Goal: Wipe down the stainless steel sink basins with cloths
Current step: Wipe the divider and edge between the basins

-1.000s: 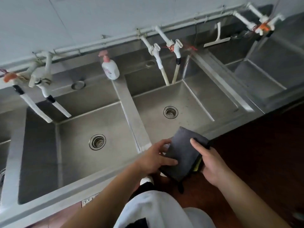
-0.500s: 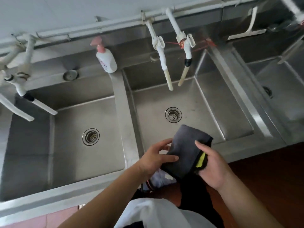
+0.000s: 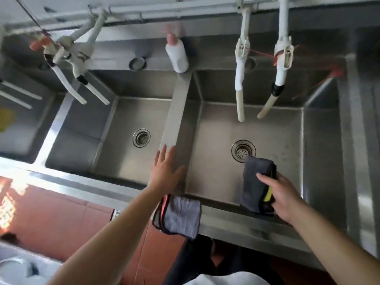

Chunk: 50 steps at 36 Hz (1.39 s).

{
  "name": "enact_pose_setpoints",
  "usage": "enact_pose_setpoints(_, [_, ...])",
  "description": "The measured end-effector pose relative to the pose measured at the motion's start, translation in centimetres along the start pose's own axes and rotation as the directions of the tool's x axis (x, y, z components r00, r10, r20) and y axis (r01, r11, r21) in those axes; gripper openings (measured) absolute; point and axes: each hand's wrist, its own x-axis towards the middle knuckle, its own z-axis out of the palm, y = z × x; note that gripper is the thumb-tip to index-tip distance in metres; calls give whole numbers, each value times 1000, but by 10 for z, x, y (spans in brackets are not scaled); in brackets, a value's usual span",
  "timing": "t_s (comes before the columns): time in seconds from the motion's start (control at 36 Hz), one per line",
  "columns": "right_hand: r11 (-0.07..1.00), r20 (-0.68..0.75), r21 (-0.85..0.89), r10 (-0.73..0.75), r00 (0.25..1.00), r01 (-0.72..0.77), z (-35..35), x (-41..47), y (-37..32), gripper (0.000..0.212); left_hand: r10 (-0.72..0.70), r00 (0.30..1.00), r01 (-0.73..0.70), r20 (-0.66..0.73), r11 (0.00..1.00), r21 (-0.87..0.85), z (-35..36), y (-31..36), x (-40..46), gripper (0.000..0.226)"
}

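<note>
At nine o'clock is the left basin (image 3: 127, 140), with its drain (image 3: 141, 138) near the middle. My left hand (image 3: 166, 171) lies on the divider (image 3: 174, 120) between the basins, fingers straight and spread wide, holding nothing. Just below it, at six o'clock, a grey cloth (image 3: 178, 217) hangs over the front rim (image 3: 236, 223) of the sink. At three o'clock my right hand (image 3: 283, 196) holds a folded dark cloth (image 3: 255, 182) over the near part of the right basin (image 3: 277, 140), just below its drain (image 3: 243, 151); this grip is closed around the cloth.

I think the hanging cloth can slide to the floor if my arm touches it. The dark cloth can also unfold when I press.

A second ago both hands held the dark cloth in front of the sink. Now the left hand has let it go and the right has carried it into the basin.
</note>
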Motion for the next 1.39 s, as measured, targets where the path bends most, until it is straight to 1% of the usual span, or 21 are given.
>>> enact_pose_setpoints(0.08, [994, -21, -109, -7, 1000, 4, 5, 33, 5, 15, -6, 999, 11, -47, 993, 116, -3, -11, 22, 81])
enact_pose_setpoints(0.22, [962, -88, -272, -9, 996, -16, 19, 102, 28, 18, 110, 990, -82, -86, 957, 278, -7, -15, 70, 79])
enact_pose_setpoints(0.31, [937, -110, -348, -53, 993, 12, 39, 142, 29, 24, 165, 978, -114, -126, 935, 337, -6, -10, 106, 81])
enact_pose_setpoints(0.39, [897, -121, -438, -121, 985, 56, 59, 181, 18, 28, 232, 963, -179, -140, 933, 314, -4, 0, 141, 82])
enact_pose_setpoints(0.47, [819, -77, -562, -191, 979, 116, 80, 216, 2, 25, 331, 937, -286, -108, 909, 304, 0, 6, 166, 81])
enact_pose_setpoints(0.5, [791, -55, -595, -216, 975, 141, 87, 229, -5, 27, 364, 926, -317, -103, 895, 313, 4, 5, 172, 81])
enact_pose_setpoints(0.53, [768, -39, -620, -233, 972, 159, 95, 240, -13, 30, 388, 914, -338, -118, 889, 310, 7, 2, 174, 79])
enact_pose_setpoints(0.58, [719, -20, -668, -275, 961, 192, 111, 264, -28, 32, 391, 899, -343, -196, 908, 240, 12, -3, 176, 76])
enact_pose_setpoints(0.61, [682, -15, -699, -315, 949, 216, 118, 275, -35, 32, 383, 895, -341, -229, 918, 201, 14, -5, 177, 76])
enact_pose_setpoints(0.67, [584, -10, -763, -442, 897, 279, 131, 297, -46, 37, 379, 890, -343, -253, 923, 175, 16, -5, 177, 79])
enact_pose_setpoints(0.69, [508, 10, -805, -503, 864, 306, 137, 307, -50, 44, 380, 887, -343, -263, 923, 176, 17, -5, 177, 80])
enact_pose_setpoints(0.78, [194, 146, -920, -639, 755, 342, 155, 352, -58, 64, 373, 878, -334, -302, 927, 171, 19, -3, 181, 82])
enact_pose_setpoints(0.81, [122, 197, -929, -635, 747, 349, 164, 368, -61, 67, 367, 875, -330, -316, 929, 166, 19, -3, 183, 83])
enact_pose_setpoints(0.83, [65, 250, -931, -603, 757, 359, 174, 382, -61, 68, 362, 872, -325, -329, 932, 163, 18, -4, 186, 83])
enact_pose_setpoints(0.89, [-48, 331, -934, -491, 806, 355, 194, 400, -55, 67, 357, 869, -320, -344, 934, 162, 19, -6, 191, 83])
enact_pose_setpoints(0.94, [-127, 337, -941, -437, 834, 314, 206, 409, -41, 73, 358, 872, -321, -336, 933, 161, 21, -6, 192, 83])
enact_pose_setpoints(1.03, [-138, 269, -963, -459, 847, 231, 215, 416, -32, 82, 354, 875, -321, -329, 935, 153, 21, -6, 191, 83])
enact_pose_setpoints(1.14, [-100, 227, -974, -430, 874, 204, 228, 425, -37, 86, 342, 876, -315, -340, 939, 134, 19, -6, 196, 82])
enact_pose_setpoints(1.28, [-78, 244, -969, -424, 872, 233, 235, 418, -27, 71, 323, 884, -302, -337, 947, 114, 19, -8, 196, 83])
enact_pose_setpoints(1.33, [-93, 273, -962, -410, 870, 258, 229, 408, -15, 68, 321, 886, -303, -335, 947, 106, 19, -8, 195, 84])
enact_pose_setpoints(1.39, [-136, 319, -948, -393, 863, 288, 218, 394, 4, 67, 321, 884, -302, -340, 947, 108, 18, -7, 196, 85])
